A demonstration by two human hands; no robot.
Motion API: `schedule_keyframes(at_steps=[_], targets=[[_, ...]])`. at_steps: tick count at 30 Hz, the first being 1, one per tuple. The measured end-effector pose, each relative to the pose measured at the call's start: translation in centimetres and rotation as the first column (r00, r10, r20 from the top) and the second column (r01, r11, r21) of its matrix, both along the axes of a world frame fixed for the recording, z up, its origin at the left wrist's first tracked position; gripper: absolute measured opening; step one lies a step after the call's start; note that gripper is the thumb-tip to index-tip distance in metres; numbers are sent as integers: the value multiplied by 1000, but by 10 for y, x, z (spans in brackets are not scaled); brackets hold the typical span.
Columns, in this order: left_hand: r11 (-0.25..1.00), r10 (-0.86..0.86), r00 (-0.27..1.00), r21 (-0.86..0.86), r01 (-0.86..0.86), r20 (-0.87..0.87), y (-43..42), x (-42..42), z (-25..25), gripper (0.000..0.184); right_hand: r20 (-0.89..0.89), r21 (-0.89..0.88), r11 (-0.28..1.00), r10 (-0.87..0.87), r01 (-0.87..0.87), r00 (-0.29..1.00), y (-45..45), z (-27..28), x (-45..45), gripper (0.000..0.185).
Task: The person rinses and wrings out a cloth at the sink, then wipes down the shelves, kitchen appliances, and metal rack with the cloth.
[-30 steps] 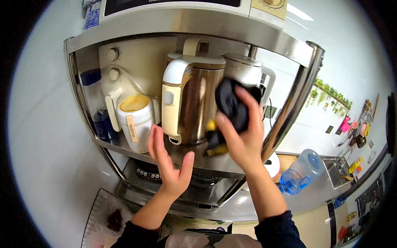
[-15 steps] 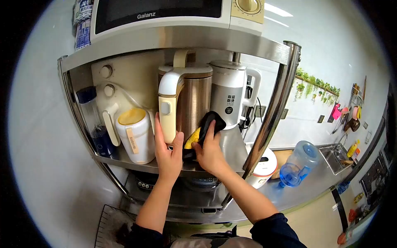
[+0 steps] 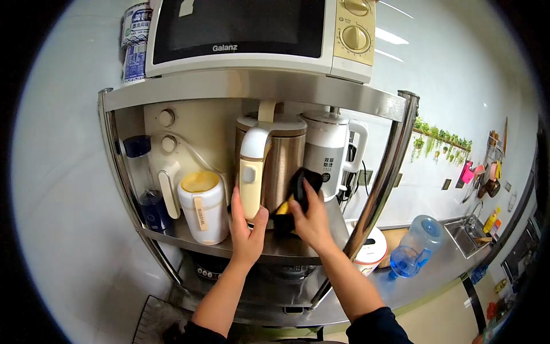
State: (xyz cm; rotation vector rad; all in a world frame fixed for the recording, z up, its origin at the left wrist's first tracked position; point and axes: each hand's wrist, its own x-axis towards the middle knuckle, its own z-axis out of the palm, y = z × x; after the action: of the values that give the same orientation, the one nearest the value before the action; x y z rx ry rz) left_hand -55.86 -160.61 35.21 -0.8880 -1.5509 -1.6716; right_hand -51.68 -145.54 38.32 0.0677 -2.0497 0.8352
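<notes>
A brown metallic pitcher (image 3: 283,166) with a cream and white handle (image 3: 250,186) stands on the middle steel shelf. My left hand (image 3: 247,236) is at the bottom of that handle, thumb and fingers apart on either side of it. In my right hand (image 3: 311,221) is a black and yellow cloth (image 3: 302,186), pressed near the pitcher's lower right side. A white kettle (image 3: 326,152) stands just right of the pitcher. To the left is a white cup (image 3: 204,215) with a yellow top.
A microwave (image 3: 240,34) sits on the top shelf. A clear bottle with a dark base (image 3: 153,209) stands at the shelf's left end. Right of the steel post (image 3: 384,172) are a white rice cooker (image 3: 372,247), a blue water jug (image 3: 417,246) and a sink (image 3: 467,232).
The cloth has come down from in front of the white kettle to the pitcher's lower side. My left hand has moved up to the pitcher's handle. The view has shifted, showing more of the microwave.
</notes>
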Motion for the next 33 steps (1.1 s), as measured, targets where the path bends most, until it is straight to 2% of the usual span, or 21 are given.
schedule_keyframes(at_steps=[1, 2, 5, 6, 7, 8, 9, 12, 14, 16, 17, 18, 19, 20, 22, 24, 26, 28, 30, 32, 33], targets=[[998, -67, 997, 24, 66, 32, 0, -1, -3, 65, -25, -126, 989, 77, -79, 997, -1, 6, 8, 48], [995, -93, 995, 34, 91, 47, -1, 1, -3, 64, -172, -182, 958, 190, -220, 967, -3, 13, 12, 46], [983, -169, 984, 86, 164, 51, -1, 7, -1, 60, -363, -132, 938, 255, -320, 896, -13, 62, 30, 44], [975, -193, 981, 115, 189, 26, -2, 9, 0, 58, -414, -131, 902, 326, -411, 850, -18, 81, 34, 44], [950, -297, 949, 129, 284, 102, -4, 12, -1, 56, -408, -47, 927, 322, -372, 854, -20, 97, 32, 44], [951, -294, 951, 134, 280, 100, -5, 15, 0, 56, -402, 39, 943, 317, -330, 859, -21, 111, 30, 43], [942, -319, 942, 146, 303, 106, -7, 17, 0, 55, -377, 41, 947, 310, -318, 873, -29, 121, 29, 40], [939, -321, 941, 166, 301, 105, -8, 18, 4, 57, -326, 400, 899, 319, -176, 890, -46, 117, 19, 45], [943, -303, 948, 177, 283, 97, -8, 16, 3, 59, -323, 468, 878, 274, -98, 906, -48, 104, 33, 48], [949, -296, 955, 124, 291, 28, -8, 8, -2, 58, -2, 532, 784, 378, -319, 926, -33, 94, 56, 41], [945, -286, 958, 161, 285, -21, -5, 5, -8, 58, 1, 538, 780, 380, -321, 925, -27, 89, 65, 41], [977, -200, 980, 81, 198, 12, -10, 8, -5, 57, 91, 425, 813, 400, -399, 912, -21, 84, 73, 38], [976, -198, 979, 106, 192, 44, -10, 11, -4, 56, 176, 302, 835, 426, -461, 887, -17, 84, 77, 35], [974, -196, 977, 133, 185, 79, -9, 13, -5, 56, 181, 308, 831, 427, -463, 886, -13, 87, 81, 35], [976, -164, 984, 158, 152, 70, -5, 14, -13, 53, 14, 285, 853, 454, -438, 891, -10, 93, 87, 34], [977, -131, 990, 176, 119, 59, -4, 18, -18, 51, -2, 301, 862, 429, -408, 903, -14, 100, 85, 37], [985, 85, 986, 163, -62, -142, -3, 29, -18, 46, -173, 394, 878, 360, -270, 917, -29, 106, 80, 39], [988, 111, 981, 119, -93, -158, -3, 48, -26, 46, -212, 428, 872, 352, -237, 912, -44, 101, 72, 41], [980, 96, 982, 186, -65, -160, -3, 65, -33, 46, -281, 549, 823, 345, -145, 896, -56, 86, 56, 40], [985, 79, 983, 167, -51, -167, -6, 70, -43, 51, -257, 733, 680, 266, 8, 929, -56, 62, 49, 24], [981, 83, 983, 186, -52, -165, -8, 74, -45, 52, -187, 779, 626, 271, -25, 944, -53, 49, 50, 22]])
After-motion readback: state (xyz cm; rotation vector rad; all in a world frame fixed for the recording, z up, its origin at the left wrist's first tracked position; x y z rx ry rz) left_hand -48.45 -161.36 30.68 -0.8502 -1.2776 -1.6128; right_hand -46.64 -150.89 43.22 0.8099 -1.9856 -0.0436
